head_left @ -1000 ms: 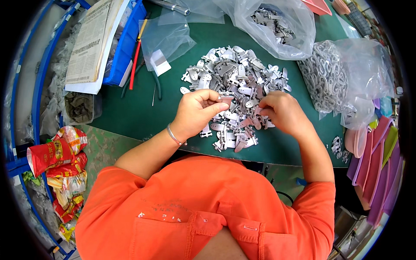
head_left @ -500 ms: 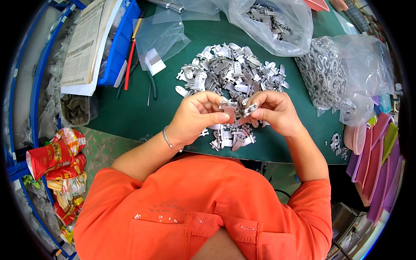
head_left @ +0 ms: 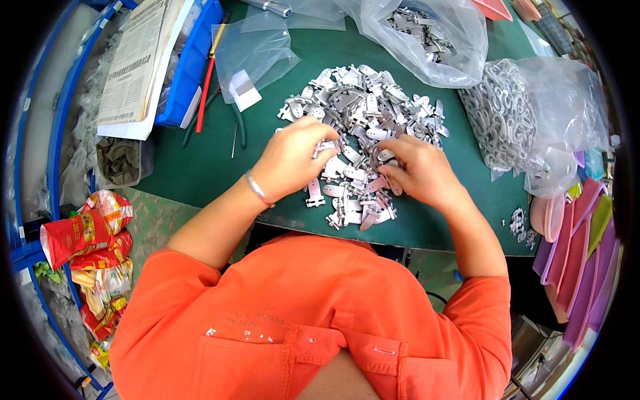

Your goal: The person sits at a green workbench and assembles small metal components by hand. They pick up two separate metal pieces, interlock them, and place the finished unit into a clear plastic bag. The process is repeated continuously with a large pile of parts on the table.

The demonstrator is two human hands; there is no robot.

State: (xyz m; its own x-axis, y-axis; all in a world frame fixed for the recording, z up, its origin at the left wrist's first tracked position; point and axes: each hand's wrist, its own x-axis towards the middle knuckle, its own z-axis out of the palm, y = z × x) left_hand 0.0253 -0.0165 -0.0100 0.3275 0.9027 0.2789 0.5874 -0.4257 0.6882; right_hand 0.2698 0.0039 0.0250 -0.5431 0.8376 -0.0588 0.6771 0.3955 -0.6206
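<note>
A heap of small silvery metal pieces [head_left: 363, 107], flat plates with rounded ends, holes and hinge-like knuckles, spreads across the green tabletop. At its near left side my left hand [head_left: 290, 159] is closed, pinching one metal piece [head_left: 325, 148] between thumb and fingers. My right hand [head_left: 427, 172] reaches into the heap's right side with curled fingers. Another metal piece [head_left: 385, 155] lies between its thumb and forefinger; how firmly it is gripped is partly hidden. Looser pieces [head_left: 350, 207] lie between my hands, near the table edge.
Behind the heap, a clear plastic bag [head_left: 460, 67] holds more metal pieces. A bag of chain-like links [head_left: 500, 113] sits to the right. Pliers [head_left: 241, 127], a red stick-like tool [head_left: 205, 93] and a blue bin [head_left: 183, 80] stand left. Purple and pink trays [head_left: 580, 247] are far right.
My hands have moved apart and down to the heap. The left moved up and left, with a piece still pinched; the right has reached in among the pieces.
</note>
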